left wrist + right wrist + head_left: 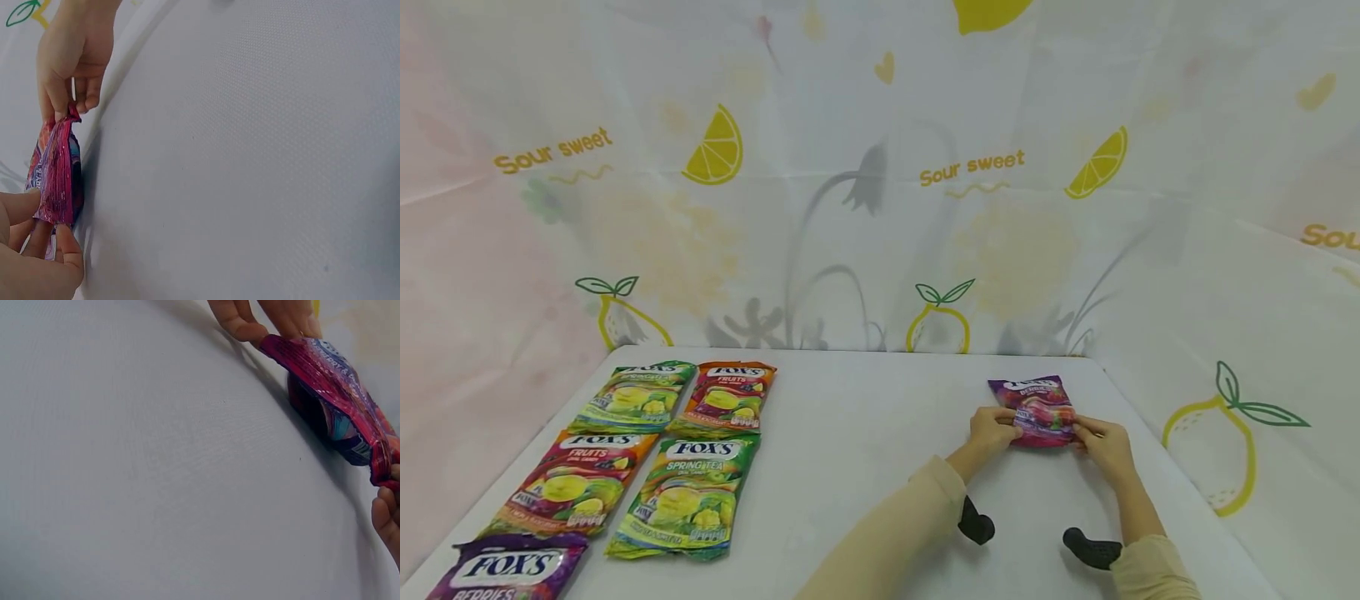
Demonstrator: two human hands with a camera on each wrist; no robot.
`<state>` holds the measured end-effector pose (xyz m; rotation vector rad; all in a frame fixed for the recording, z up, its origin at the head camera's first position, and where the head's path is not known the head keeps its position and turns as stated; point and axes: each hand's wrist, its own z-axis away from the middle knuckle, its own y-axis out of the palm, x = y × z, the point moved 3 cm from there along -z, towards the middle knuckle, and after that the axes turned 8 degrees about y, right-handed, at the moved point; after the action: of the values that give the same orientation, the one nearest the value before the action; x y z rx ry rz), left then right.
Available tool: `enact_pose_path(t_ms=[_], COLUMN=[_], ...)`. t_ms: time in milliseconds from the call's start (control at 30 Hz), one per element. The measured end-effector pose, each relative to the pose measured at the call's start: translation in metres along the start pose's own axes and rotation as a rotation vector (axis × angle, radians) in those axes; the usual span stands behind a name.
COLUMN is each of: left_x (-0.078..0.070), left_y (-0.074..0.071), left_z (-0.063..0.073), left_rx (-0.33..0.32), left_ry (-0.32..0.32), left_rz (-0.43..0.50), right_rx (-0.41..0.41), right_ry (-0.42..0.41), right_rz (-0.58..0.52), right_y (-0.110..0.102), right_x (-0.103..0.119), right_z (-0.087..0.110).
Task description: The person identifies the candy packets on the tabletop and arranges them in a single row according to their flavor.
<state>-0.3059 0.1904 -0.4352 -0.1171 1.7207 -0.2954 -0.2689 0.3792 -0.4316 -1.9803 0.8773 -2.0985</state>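
A purple and pink Fox's Berries candy bag lies at the far right part of the white table, its printed front up. My left hand pinches its near left corner between thumb and fingers. At the near right corner my right hand pinches the bag's edge. In the left wrist view the bag shows its crimped pink end seal stretched between both hands. From the right wrist, the near edge of the bag appears lifted, with its dark underside showing.
At the left of the table lie green Spring Tea bags, orange-red Fruits bags and a purple Berries bag, cut off by the frame. Printed cloth hangs behind and at both sides. Black camera mounts stick out from my wrists.
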Motion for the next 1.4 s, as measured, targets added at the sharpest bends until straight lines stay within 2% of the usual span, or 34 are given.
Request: enact_pose_path(t_ms=[100,300,600,733,833,1033,1200,1400], left_x=[-0.002,-0.002,-0.003,0.002,0.006,0.009,0.009,0.007], left_y=[0.002,0.004,0.003,0.003,0.004,0.004,0.007,0.007], left_z=[0.001,0.005,0.016,0.019,0.019,0.02,0.022,0.025], left_rx=[0.018,0.037,-0.019,-0.035,-0.048,-0.034,-0.053,-0.07], left_ry=[-0.003,-0.003,-0.085,-0.116,-0.134,-0.101,-0.064,-0.056], left_rz=[-0.043,-0.216,-0.283,-0.267,-0.24,-0.241,-0.241,-0.215], right_rx=[0.009,0.052,0.034,0.054,0.079,0.103,0.085,0.061], right_ry=[0.01,0.078,0.208,0.241,0.232,0.233,0.26,0.287], right_rz=[0.001,-0.017,-0.091,-0.03,0.01,0.068,0.08,0.093], right_y=[-0.002,-0.005,-0.013,-0.014,-0.013,-0.016,-0.018,-0.018], right_x=[-0.001,-0.003,-0.017,-0.018,-0.016,-0.014,-0.016,-0.016], right_z=[0.0,0.001,0.007,0.01,0.013,0.018,0.02,0.019])
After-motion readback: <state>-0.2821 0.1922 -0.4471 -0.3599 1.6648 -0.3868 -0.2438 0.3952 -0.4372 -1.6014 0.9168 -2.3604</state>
